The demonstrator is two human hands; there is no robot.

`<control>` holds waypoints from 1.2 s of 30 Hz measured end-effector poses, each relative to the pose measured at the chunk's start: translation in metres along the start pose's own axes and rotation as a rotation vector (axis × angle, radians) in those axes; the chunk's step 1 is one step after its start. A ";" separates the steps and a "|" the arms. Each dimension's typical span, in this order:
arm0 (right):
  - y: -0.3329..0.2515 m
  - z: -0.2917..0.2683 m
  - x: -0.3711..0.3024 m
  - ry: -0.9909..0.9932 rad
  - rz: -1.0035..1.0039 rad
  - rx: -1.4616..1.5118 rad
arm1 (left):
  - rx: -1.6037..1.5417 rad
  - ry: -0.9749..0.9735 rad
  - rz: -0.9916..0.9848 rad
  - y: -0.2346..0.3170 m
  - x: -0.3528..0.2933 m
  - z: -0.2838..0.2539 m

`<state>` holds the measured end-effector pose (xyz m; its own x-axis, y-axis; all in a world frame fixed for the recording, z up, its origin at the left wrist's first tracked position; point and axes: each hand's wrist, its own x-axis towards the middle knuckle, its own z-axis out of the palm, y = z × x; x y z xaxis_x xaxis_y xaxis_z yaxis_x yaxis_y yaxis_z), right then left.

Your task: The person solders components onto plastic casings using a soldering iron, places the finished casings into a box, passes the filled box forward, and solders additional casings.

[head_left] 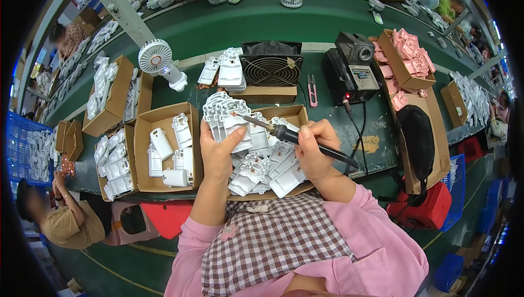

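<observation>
My left hand [217, 152] is closed around a stack of white plastic casings [219, 109], held up in front of me. In my right hand [321, 150] is a soldering iron [289, 135] with a black handle, pointing to the left. Its metal tip reaches the casings near a small copper-coloured part; whether it touches, I cannot tell. Under both hands stands a cardboard box of loose white casings [286, 180]. Left of it, another cardboard box [142, 150] contains several white casings.
Behind the hands are a black fan [271, 70], pink-handled snips [312, 91] and a black soldering station [349, 70] with its cable. A small white fan [156, 57] stands at left. Pink casings [409, 54] fill a box at right, near a black pouch [416, 143]. Co-workers sit around.
</observation>
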<state>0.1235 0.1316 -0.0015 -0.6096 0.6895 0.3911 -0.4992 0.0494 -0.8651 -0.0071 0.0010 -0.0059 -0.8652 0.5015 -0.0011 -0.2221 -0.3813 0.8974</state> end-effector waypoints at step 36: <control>0.003 0.002 0.000 0.014 -0.022 -0.059 | 0.032 0.003 -0.008 0.003 -0.001 0.001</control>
<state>0.1209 0.1305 -0.0033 -0.5902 0.6975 0.4064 -0.4747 0.1073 -0.8736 -0.0066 0.0007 -0.0027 -0.8647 0.5022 -0.0096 -0.2147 -0.3523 0.9109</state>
